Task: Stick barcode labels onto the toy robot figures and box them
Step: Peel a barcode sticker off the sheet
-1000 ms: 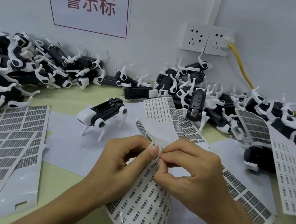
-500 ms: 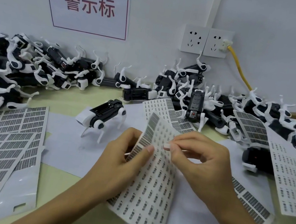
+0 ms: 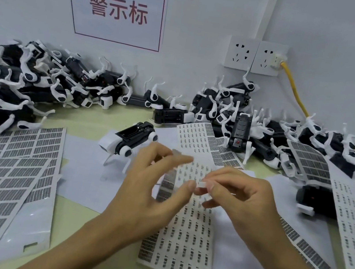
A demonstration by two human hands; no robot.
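1. Right hand point(image 3: 238, 197), centre-right of the frame, pinches a small white label point(image 3: 203, 184) between thumb and forefinger; the other fingers are loosely curled.
2. Left hand point(image 3: 151, 190), just left of it, has its fingers bent around the upper edge of a curled label sheet point(image 3: 182, 232). Motion blur hides whether it truly grips the sheet or only steadies it.
3. That sheet runs from between the hands down to the lower centre of the frame, on top of white paper on the table point(image 3: 90, 120).
4. One toy robot point(image 3: 128, 138) stands upright on its legs just above the left hand, apart from the others. It looks like the next one to be labelled.
5. Many more robots point(image 3: 41, 80) lie heaped along the wall across the upper half of the frame, from the left edge to the right.
6. Judging by this, the step in hand is carrying a peeled label to the robot. To do it well, hold the label by one corner only, so little of the glue is touched.
7. Steady the robot with the left hand before placing, since it stands on thin legs and would likely tip.
8. Set one edge down first on a flat face, then smooth along it to avoid creases.
9. No box is clearly in view, so boxing seems some way off.
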